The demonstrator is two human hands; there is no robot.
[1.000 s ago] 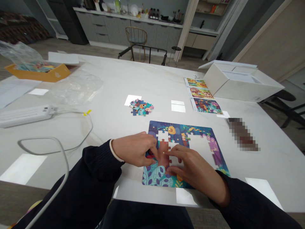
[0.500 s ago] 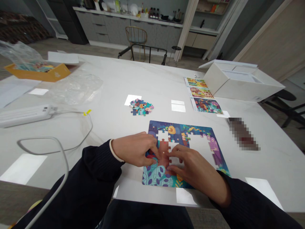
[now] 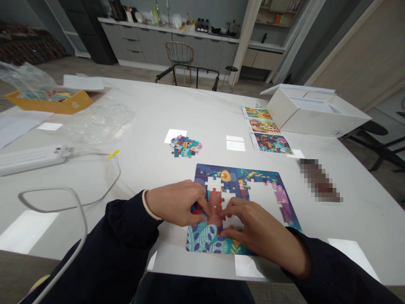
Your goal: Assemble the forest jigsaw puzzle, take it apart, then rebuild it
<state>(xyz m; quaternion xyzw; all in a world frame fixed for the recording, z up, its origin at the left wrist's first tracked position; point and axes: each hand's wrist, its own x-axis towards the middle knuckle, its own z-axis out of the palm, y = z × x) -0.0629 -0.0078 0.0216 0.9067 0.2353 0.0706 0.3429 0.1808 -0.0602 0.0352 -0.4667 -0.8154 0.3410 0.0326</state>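
Note:
A partly filled jigsaw puzzle (image 3: 202, 238) lies flat at the near side of the table, with white gaps in its middle, right and upper left. My left hand (image 3: 179, 202) is bent over its left half, thumb and fingers closed at the edge of a brown puzzle piece (image 3: 215, 214). From the right, my right hand (image 3: 253, 221) meets the same brown area, thumb and curled fingers closing on its right edge. Fingertips partly cover the pieces there. Beyond the puzzle sits a small heap of loose puzzle pieces (image 3: 186, 147).
Three picture cards (image 3: 265, 126) lie before an open white box (image 3: 316, 112) at the right. A pixelated dark object (image 3: 319, 180) rests right of the puzzle. Leftward are a power strip (image 3: 34, 158) with its cable, a clear plastic bag (image 3: 101, 122) and an orange box (image 3: 50, 103).
The whole view has shifted slightly, so the table things appear a little lower. Both hands stay on the brown part of the puzzle, with barely any movement of the fingers.

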